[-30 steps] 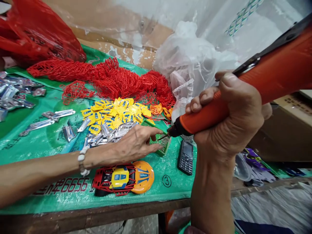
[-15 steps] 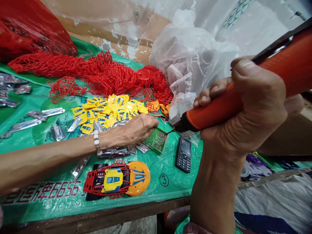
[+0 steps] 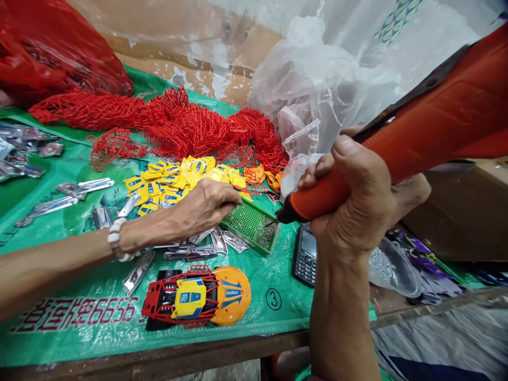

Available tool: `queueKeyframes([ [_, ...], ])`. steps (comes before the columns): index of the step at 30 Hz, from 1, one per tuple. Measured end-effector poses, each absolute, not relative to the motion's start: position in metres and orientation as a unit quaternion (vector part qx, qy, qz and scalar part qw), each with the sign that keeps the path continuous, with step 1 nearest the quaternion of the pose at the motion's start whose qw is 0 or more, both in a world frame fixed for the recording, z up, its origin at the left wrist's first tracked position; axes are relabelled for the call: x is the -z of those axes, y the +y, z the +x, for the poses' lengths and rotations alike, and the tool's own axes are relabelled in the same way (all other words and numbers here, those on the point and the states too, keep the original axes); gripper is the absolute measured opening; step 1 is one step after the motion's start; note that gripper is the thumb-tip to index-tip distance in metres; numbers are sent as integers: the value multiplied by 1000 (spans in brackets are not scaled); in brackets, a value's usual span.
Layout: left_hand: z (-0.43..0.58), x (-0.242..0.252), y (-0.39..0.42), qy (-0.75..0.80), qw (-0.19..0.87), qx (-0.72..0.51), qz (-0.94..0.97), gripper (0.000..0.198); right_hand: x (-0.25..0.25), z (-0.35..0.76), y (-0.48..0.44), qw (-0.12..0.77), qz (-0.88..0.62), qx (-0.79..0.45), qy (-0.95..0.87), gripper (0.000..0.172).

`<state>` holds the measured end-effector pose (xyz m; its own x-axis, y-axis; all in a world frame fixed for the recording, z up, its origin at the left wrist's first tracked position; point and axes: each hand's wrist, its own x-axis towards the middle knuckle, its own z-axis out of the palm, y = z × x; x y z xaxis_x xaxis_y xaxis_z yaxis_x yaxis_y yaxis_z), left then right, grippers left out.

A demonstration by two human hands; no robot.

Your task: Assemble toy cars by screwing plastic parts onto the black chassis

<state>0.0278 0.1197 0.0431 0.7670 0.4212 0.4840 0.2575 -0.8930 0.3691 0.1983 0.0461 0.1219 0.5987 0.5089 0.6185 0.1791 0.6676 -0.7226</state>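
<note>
My right hand [image 3: 361, 196] is wrapped round an orange electric screwdriver [image 3: 432, 121], its dark tip pointing down-left at a small green tray [image 3: 248, 222]. Small metal screws [image 3: 265, 232] are heaped towards the tray's right end. My left hand [image 3: 212, 206], with a white bead bracelet at the wrist, has its fingers closed at the tray's left end; the fingertips are partly hidden. Nearer the table edge lies a toy car [image 3: 194, 296] with a red frame, a yellow panel and an orange front.
Yellow panels [image 3: 159, 182] and silver pieces [image 3: 190, 252] lie piled around the left forearm. Behind are red lattice frames [image 3: 190, 124] and a clear plastic bag [image 3: 317, 79]. A black keypad phone [image 3: 305, 259] lies right of the tray, with a clear container [image 3: 392, 267] beyond my right wrist.
My left hand has shifted left along the tray, uncovering more of its perforated floor. The screwdriver and right hand have moved slightly left in view, with the tip still by the tray's right end.
</note>
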Motion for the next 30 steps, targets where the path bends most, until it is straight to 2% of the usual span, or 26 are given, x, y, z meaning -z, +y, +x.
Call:
queueKeyframes([
  [4,-4,-48,81,196,180,-270,925,20,-109,197,53,797,-389,-112,-449,14],
  [5,-10,-49,68,183,187,-309,914,19,-105,197,54,791,-393,-115,-454,15],
  [7,-20,-48,42,150,216,-310,914,21,-100,196,56,783,-402,-119,-461,16],
  [11,-28,-38,9,137,164,-262,941,26,-93,193,63,774,-413,-105,-468,19],
  [15,-28,-25,3,132,108,-281,945,32,-90,190,75,769,-415,-90,-477,17],
  [25,-29,-25,-1,145,110,-305,935,37,-78,190,96,755,-433,-87,-485,21],
  [30,-30,-22,0,143,109,-296,938,31,-75,192,96,748,-445,-91,-484,19],
])
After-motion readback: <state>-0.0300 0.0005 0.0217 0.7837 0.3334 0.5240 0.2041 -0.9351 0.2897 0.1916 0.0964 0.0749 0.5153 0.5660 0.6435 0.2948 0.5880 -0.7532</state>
